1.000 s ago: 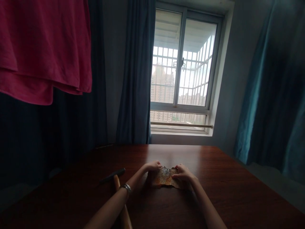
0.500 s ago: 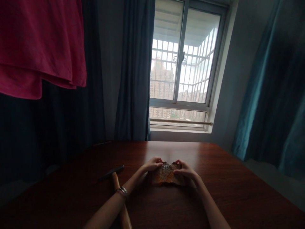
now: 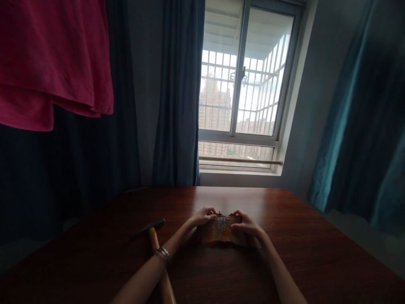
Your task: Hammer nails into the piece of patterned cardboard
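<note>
A small orange-brown speckled piece [image 3: 220, 230], leather-like, lies on the dark wooden table [image 3: 284, 253]. My left hand [image 3: 202, 216] pinches its upper left edge with the fingers closed. Closed the same way, my right hand [image 3: 247, 224] grips the upper right edge. A row of small dark pins or stitches along the top edge is mostly hidden between the fingers. Just left of my left forearm, a hammer [image 3: 155, 242] with a wooden handle lies untouched on the table.
A bracelet [image 3: 162, 253] is on my left wrist. A window [image 3: 242, 84] with bars outside is straight ahead, flanked by blue curtains [image 3: 179, 93]. A red cloth [image 3: 53, 59] hangs at the upper left.
Both hands have drawn closer together over the top edge of the speckled piece, covering most of the dark pins that showed before. The camera has tilted slightly.
</note>
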Motion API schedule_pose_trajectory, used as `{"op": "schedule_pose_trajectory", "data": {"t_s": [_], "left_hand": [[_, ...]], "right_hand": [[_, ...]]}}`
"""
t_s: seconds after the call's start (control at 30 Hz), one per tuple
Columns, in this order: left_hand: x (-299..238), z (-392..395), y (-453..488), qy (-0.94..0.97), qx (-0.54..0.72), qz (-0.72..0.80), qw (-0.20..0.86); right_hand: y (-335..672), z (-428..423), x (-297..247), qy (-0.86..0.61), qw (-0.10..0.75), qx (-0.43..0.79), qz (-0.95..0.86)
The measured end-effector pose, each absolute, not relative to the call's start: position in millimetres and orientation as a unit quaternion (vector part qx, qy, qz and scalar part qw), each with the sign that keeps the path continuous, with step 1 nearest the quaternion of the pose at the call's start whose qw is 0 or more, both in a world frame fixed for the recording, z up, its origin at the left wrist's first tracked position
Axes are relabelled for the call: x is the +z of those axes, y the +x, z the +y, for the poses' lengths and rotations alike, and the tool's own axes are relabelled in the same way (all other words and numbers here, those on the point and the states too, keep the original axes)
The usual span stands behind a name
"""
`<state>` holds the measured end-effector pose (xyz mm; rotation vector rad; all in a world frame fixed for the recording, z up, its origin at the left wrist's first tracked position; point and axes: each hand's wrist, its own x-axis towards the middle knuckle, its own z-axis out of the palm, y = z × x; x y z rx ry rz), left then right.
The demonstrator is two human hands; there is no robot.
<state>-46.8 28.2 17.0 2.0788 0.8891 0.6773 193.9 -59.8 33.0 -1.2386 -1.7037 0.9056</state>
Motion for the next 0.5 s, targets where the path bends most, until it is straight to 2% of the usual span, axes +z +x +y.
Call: {"op": "schedule_pose_trajectory", "data": {"t_s": [0.5], "left_hand": [[23.7, 18.5, -48.4, 0.781, 0.162, 0.420, 0.432]], "right_hand": [[203.0, -42.0, 2.6, -0.536, 0.354, 0.397, -0.656]]}}
